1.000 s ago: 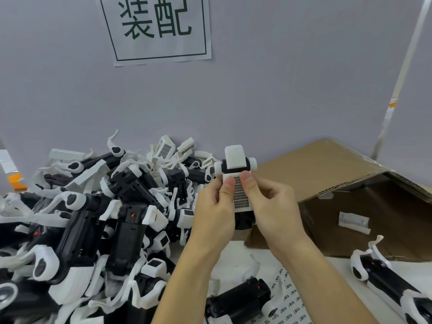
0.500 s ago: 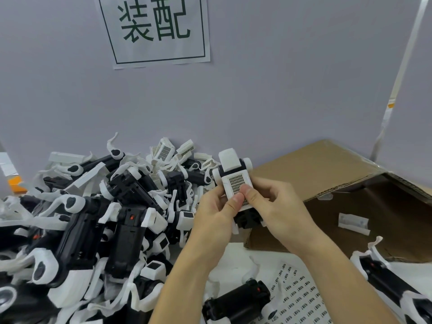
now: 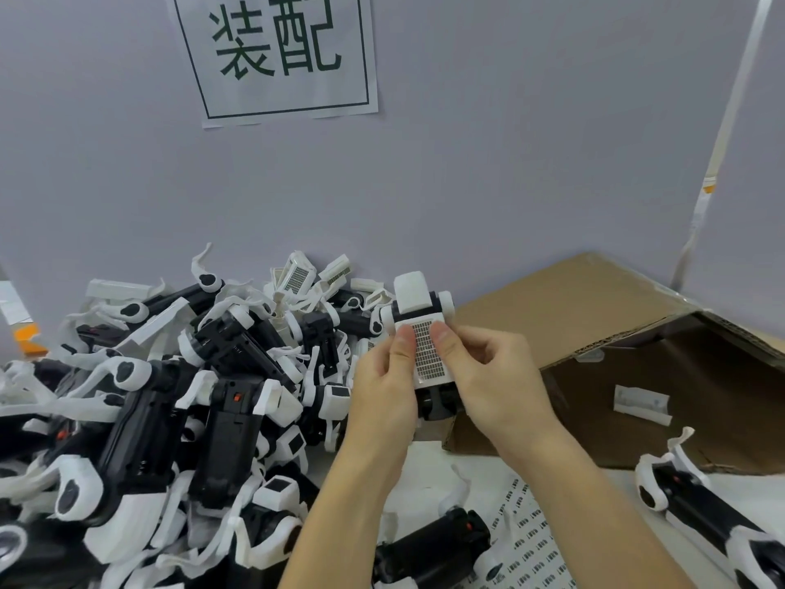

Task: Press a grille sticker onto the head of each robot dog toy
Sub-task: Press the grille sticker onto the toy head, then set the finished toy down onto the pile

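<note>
I hold a black-and-white robot dog toy [image 3: 418,297] upright in front of me, its white head facing the camera. A grille sticker [image 3: 427,350] with a dark dot pattern lies on the head. My left hand [image 3: 384,393] grips the toy from the left, thumb on the sticker's left edge. My right hand [image 3: 488,376] grips it from the right, thumb pressing the sticker's upper right. The toy's black body is mostly hidden behind my hands.
A large pile of robot dog toys [image 3: 170,397] fills the left half of the table. An open cardboard box [image 3: 637,333] lies on its side at the right. A sticker sheet [image 3: 531,537] and two more toys, a near one [image 3: 433,550] and a right one [image 3: 722,520], lie close to me.
The toy's head was tilted left half a second ago and now stands straight again. Both thumbs have shifted along the sticker to either side of it.
</note>
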Tool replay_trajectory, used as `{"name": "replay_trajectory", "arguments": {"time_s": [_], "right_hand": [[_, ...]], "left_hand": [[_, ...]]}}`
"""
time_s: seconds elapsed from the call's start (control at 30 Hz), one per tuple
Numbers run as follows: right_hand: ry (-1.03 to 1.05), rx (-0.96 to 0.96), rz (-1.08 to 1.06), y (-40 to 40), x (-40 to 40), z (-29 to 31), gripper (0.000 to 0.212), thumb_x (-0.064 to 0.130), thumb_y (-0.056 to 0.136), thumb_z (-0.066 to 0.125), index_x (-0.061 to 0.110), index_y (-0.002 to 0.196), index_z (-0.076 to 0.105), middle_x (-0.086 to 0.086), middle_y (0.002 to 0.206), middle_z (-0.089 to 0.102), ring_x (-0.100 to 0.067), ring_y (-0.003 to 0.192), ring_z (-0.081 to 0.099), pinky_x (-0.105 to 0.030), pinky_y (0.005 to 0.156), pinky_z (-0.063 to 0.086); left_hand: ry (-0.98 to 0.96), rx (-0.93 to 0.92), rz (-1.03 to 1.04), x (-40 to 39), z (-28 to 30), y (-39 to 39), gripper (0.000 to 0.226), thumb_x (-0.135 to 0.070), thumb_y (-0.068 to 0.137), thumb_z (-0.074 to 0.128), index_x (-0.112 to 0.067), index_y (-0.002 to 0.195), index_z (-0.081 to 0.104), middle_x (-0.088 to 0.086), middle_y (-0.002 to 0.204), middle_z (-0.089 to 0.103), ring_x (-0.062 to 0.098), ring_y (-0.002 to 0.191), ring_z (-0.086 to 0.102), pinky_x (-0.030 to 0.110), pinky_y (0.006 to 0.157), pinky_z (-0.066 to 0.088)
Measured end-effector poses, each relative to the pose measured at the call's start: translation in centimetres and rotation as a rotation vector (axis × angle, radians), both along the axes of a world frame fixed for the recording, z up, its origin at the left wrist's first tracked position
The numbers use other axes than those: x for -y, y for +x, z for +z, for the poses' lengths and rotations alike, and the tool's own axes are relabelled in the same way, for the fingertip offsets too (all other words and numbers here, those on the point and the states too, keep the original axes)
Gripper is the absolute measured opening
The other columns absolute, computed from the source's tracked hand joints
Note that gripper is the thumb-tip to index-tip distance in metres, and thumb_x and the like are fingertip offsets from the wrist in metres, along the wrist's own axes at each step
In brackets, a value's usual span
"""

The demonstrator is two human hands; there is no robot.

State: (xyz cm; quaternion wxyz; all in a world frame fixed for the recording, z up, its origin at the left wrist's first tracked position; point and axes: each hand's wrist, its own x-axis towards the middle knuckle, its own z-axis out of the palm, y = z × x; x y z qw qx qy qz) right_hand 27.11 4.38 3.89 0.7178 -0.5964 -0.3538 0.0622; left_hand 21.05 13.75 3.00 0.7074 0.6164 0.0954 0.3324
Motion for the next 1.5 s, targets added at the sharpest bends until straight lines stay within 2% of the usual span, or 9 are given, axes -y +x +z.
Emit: {"name": "replay_trajectory", "arguments": {"time_s": [0.2, 0.47, 0.7, 0.87, 1.0, 1.17, 1.23, 1.37, 1.5], "right_hand": [[-0.003, -0.063, 0.044, 0.0, 0.1, 0.0, 0.028, 0.041, 0.091, 0.061, 0.022, 0.096, 0.081, -0.001, 0.091, 0.08, -0.016, 0.088, 0.077, -0.032, 0.077, 0.063], [-0.026, -0.046, -0.01, 0.0, -0.1, -0.4, 0.026, 0.031, 0.103, 0.054, 0.028, 0.096, 0.079, 0.008, 0.091, 0.079, -0.008, 0.089, 0.075, -0.024, 0.074, 0.06], [-0.358, 0.343, -0.228, -0.4, -0.4, -0.8, 0.007, 0.042, 0.099, 0.056, 0.041, 0.101, 0.063, 0.016, 0.101, 0.066, 0.001, 0.096, 0.06, -0.015, 0.078, 0.048], [-0.582, 0.325, -0.149, -1.3, -1.7, -2.5, 0.059, 0.058, 0.095, 0.051, 0.025, 0.144, 0.043, 0.007, 0.131, 0.043, -0.008, 0.12, 0.048, -0.025, 0.098, 0.048], [-0.483, 0.267, -0.333, -0.8, -1.8, -3.2, 0.009, 0.03, 0.101, 0.057, 0.024, 0.107, 0.059, 0.004, 0.1, 0.056, 0.002, 0.086, 0.051, -0.004, 0.071, 0.04], [-0.276, -0.134, -0.334, 1.0, -1.2, -3.1, 0.026, 0.024, 0.098, 0.062, 0.013, 0.076, 0.071, -0.001, 0.067, 0.071, -0.007, 0.061, 0.059, -0.024, 0.06, 0.052], [-0.08, -0.433, -0.247, 1.9, -0.8, -1.8, 0.026, 0.019, 0.099, 0.063, 0.009, 0.078, 0.073, -0.013, 0.079, 0.076, -0.018, 0.073, 0.067, -0.041, 0.071, 0.059], [0.476, -0.686, -0.204, 6.2, 1.8, 4.1, 0.01, 0.01, 0.102, 0.058, 0.007, 0.104, 0.067, -0.012, 0.111, 0.07, -0.021, 0.09, 0.068, -0.027, 0.055, 0.055], [0.81, -0.762, -0.145, 9.4, 5.7, 7.3, 0.05, 0.029, 0.109, 0.04, 0.008, 0.153, 0.032, -0.024, 0.158, 0.031, -0.044, 0.141, 0.04, -0.051, 0.105, 0.049]], "left_hand": [[0.002, -0.021, -0.149, -1.4, 0.0, -0.5, 0.046, -0.041, 0.085, 0.057, -0.007, 0.112, 0.072, 0.016, 0.099, 0.077, 0.031, 0.093, 0.074, 0.041, 0.074, 0.062], [0.097, -0.059, -0.154, -1.3, -0.2, -0.8, 0.026, -0.005, 0.1, 0.054, -0.006, 0.124, 0.065, 0.016, 0.112, 0.075, 0.036, 0.111, 0.069, 0.055, 0.097, 0.053], [-0.062, -0.088, 0.02, -1.3, 0.2, -0.7, 0.024, -0.031, 0.102, 0.055, -0.018, 0.115, 0.072, 0.004, 0.108, 0.077, 0.018, 0.105, 0.071, 0.033, 0.081, 0.056], [-0.214, -0.085, -0.151, -1.5, 0.6, -1.2, 0.034, -0.053, 0.085, 0.059, -0.029, 0.089, 0.082, -0.005, 0.091, 0.079, 0.005, 0.082, 0.074, 0.023, 0.061, 0.058], [-0.018, -0.177, -0.218, -0.7, 0.7, -0.8, 0.05, -0.043, 0.102, 0.044, -0.043, 0.066, 0.079, -0.013, 0.083, 0.078, -0.001, 0.08, 0.072, 0.027, 0.083, 0.054], [0.263, -0.145, -0.009, -0.4, 1.6, -1.2, 0.045, -0.035, 0.105, 0.049, -0.035, 0.068, 0.074, -0.013, 0.076, 0.071, 0.007, 0.077, 0.067, 0.026, 0.078, 0.05], [0.253, -0.015, 0.121, -0.7, 2.3, -1.8, 0.031, -0.026, 0.104, 0.05, -0.04, 0.092, 0.075, -0.022, 0.094, 0.074, -0.007, 0.091, 0.068, 0.019, 0.078, 0.052], [0.11, 0.097, 0.229, -1.7, 2.9, -2.4, 0.026, -0.01, 0.103, 0.049, -0.022, 0.103, 0.072, -0.008, 0.096, 0.076, 0.006, 0.093, 0.07, 0.023, 0.074, 0.054], [0.065, 0.133, 0.246, -2.1, 2.9, -2.4, 0.029, -0.004, 0.1, 0.049, -0.019, 0.097, 0.073, -0.001, 0.09, 0.076, 0.012, 0.084, 0.068, 0.022, 0.064, 0.054]]}}
